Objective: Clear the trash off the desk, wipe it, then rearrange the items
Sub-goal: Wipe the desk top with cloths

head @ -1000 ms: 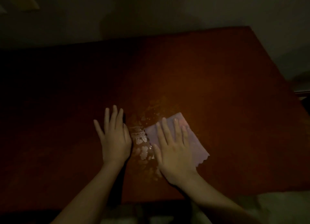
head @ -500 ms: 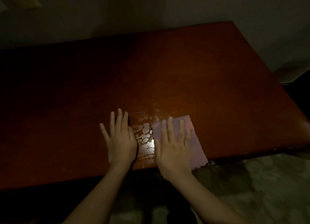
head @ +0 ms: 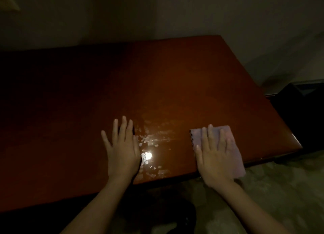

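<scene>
A reddish-brown wooden desk [head: 175,79] fills the dim head view. My right hand [head: 213,156] lies flat, fingers straight, pressing a pale pink cloth [head: 233,146] onto the desk near its front right edge; the cloth's near corner hangs past the edge. My left hand [head: 121,149] rests flat on the desk, fingers spread, to the left of the cloth. Between the two hands a wet, shiny patch [head: 150,146] with pale streaks reflects a light.
The desk's rounded right corner [head: 296,144] lies just right of the cloth. A dark object [head: 305,107] stands beyond that corner. Light floor [head: 280,190] shows below the front edge, and a wall runs behind the desk.
My right hand has slid the cloth to the right, away from my left hand, uncovering more of the wet patch. The view has shifted, so the desk's front edge shows more.
</scene>
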{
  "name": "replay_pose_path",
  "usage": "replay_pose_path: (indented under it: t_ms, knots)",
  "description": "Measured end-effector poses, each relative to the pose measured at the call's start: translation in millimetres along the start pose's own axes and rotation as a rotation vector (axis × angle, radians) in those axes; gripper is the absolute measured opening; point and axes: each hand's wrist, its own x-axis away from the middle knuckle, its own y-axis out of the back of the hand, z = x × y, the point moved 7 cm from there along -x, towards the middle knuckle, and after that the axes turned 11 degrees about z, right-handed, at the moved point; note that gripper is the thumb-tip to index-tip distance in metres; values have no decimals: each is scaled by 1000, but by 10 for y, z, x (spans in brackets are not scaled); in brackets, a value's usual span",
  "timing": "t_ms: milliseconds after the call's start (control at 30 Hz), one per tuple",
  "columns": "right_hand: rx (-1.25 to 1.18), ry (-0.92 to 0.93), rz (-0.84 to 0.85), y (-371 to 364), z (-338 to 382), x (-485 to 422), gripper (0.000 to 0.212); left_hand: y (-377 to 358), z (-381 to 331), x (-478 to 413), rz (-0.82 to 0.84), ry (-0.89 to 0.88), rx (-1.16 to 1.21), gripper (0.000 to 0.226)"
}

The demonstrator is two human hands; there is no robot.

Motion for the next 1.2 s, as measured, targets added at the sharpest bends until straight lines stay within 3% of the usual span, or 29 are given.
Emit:
replay_pose_path:
  t_ms: [100, 233, 533, 633, 800, 1033, 1200]
  knots:
    - [40, 132, -8, 19, 201, -153, 61, -64, -431, -211, 19, -85, -36, 61]
    - [74, 306, -16, 81, 213, -383, 56, -147, -671, -591, 28, -68, -62, 63]
    - [25, 202, -6, 366, -283, -1482, 59, -186, -1030, -1482, 36, 40, 44, 65]
    - [33, 295, 36, 435, -38, -1897, 61, -209, -1177, -1794, 35, 71, 54, 58]
    - [31, 437, 77, 556, 172, -2527, 65, -206, -1222, -1949, 13, 111, 68, 66]
    - [-7, 79, 44, 773, -1183, -2606, 67, -194, -1206, -1947, 11, 139, 96, 55]
    - [-65, -68, 2, 646, -1046, -2157, 68, -123, -1266, -1926, -58, 90, 99, 54]
